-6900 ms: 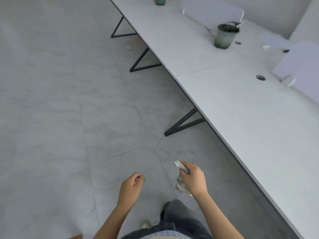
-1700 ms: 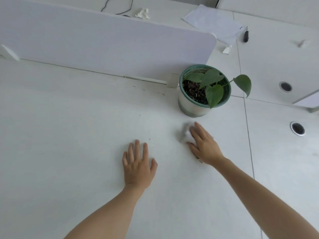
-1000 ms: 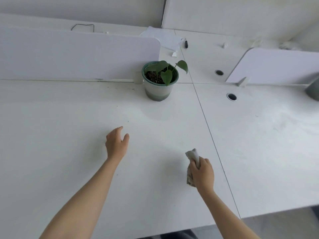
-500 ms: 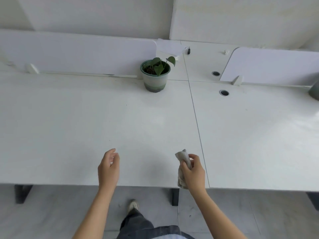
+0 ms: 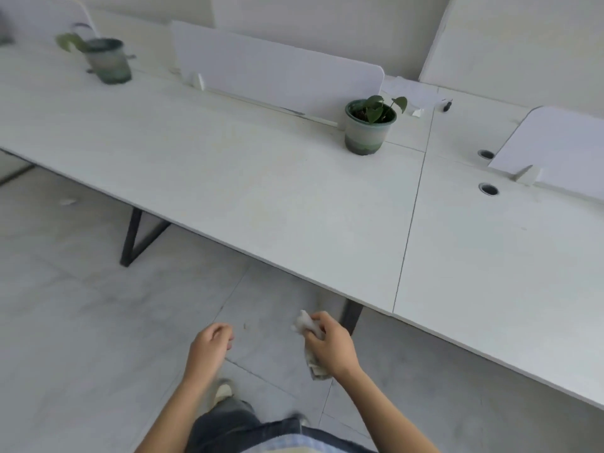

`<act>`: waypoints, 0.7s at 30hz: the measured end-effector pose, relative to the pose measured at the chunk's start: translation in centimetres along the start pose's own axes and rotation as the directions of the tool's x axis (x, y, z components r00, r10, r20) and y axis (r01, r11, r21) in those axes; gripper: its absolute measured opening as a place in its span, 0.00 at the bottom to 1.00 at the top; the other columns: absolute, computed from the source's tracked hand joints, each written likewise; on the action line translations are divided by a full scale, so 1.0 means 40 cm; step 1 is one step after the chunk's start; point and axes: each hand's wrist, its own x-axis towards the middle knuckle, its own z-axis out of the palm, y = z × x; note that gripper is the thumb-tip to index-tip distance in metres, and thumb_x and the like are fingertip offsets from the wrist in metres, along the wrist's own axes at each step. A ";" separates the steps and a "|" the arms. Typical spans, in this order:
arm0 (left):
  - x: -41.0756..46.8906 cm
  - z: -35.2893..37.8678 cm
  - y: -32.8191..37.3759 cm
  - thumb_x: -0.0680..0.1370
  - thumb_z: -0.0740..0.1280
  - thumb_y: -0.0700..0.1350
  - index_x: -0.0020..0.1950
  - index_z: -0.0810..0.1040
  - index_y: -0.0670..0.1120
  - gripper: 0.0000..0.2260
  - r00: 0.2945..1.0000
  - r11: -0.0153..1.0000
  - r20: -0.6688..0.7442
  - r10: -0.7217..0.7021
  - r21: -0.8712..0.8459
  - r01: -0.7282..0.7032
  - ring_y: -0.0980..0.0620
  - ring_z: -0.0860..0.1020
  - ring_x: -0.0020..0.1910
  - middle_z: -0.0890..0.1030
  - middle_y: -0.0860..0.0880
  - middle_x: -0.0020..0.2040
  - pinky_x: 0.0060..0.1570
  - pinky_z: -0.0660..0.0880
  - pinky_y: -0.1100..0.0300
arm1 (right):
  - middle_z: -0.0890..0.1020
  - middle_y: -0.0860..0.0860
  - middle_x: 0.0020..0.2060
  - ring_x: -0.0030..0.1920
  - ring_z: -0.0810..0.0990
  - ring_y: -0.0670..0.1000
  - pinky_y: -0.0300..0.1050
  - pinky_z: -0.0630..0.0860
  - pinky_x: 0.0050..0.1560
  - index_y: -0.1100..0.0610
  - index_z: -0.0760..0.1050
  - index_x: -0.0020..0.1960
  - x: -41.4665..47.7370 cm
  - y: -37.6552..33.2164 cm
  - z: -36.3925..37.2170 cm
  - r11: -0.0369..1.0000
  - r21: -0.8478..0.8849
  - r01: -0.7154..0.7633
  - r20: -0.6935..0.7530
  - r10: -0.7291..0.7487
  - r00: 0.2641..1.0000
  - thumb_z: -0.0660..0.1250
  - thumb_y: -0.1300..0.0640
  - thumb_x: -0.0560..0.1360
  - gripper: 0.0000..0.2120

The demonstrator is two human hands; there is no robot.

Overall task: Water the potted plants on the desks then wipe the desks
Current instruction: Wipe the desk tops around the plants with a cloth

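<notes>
The right hand (image 5: 331, 349) grips a crumpled cloth (image 5: 303, 322) above the floor (image 5: 81, 322), just off the near edge of the bench (image 5: 261, 191). The left hand (image 5: 209, 348) hangs beside it, fingers loosely curled and holding nothing. A potted plant (image 5: 369, 132) stands on the bench by a divider panel (image 5: 277, 76), and a blurred second pot (image 5: 108, 62) stands farther left.

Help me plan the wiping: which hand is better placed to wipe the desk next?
Right. The right hand grips the cloth and hangs nearer the desk edge; the left hand holds nothing.
</notes>
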 end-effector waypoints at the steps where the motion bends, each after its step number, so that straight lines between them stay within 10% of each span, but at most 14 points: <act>1: -0.010 -0.016 -0.010 0.78 0.60 0.40 0.37 0.74 0.46 0.10 1.000 1.000 -0.019 -0.008 -0.004 0.008 0.43 0.77 0.45 0.78 0.43 0.42 0.49 0.70 0.54 | 0.80 0.52 0.46 0.46 0.78 0.53 0.44 0.72 0.43 0.53 0.73 0.53 -0.005 -0.007 0.008 1.000 -0.015 0.010 -0.003 -0.010 1.000 0.61 0.53 0.74 0.09; 14: -0.245 -0.434 -0.343 0.79 0.59 0.42 0.45 0.76 0.44 0.07 0.918 0.960 -0.343 -0.198 -0.259 0.110 0.46 0.77 0.46 0.79 0.45 0.45 0.46 0.69 0.57 | 0.80 0.56 0.45 0.40 0.79 0.53 0.41 0.74 0.36 0.55 0.73 0.56 -0.148 -0.305 0.380 0.977 -0.001 0.213 0.216 -0.208 0.954 0.59 0.57 0.76 0.10; 18: -0.336 -0.638 -0.509 0.79 0.58 0.41 0.51 0.76 0.42 0.08 0.815 0.926 -0.489 -0.312 -0.350 0.145 0.44 0.77 0.47 0.79 0.42 0.48 0.51 0.69 0.55 | 0.76 0.51 0.32 0.26 0.73 0.41 0.29 0.67 0.20 0.51 0.70 0.48 -0.247 -0.409 0.575 0.962 0.046 0.268 0.288 -0.270 0.919 0.59 0.58 0.77 0.03; 21: -0.373 -0.752 -0.605 0.79 0.58 0.41 0.55 0.76 0.37 0.11 0.693 0.863 -0.563 -0.450 -0.473 0.177 0.43 0.76 0.48 0.78 0.42 0.49 0.52 0.68 0.54 | 0.77 0.49 0.35 0.34 0.75 0.47 0.34 0.71 0.31 0.53 0.72 0.52 -0.304 -0.457 0.697 0.939 -0.027 0.342 0.397 -0.304 0.866 0.59 0.56 0.77 0.06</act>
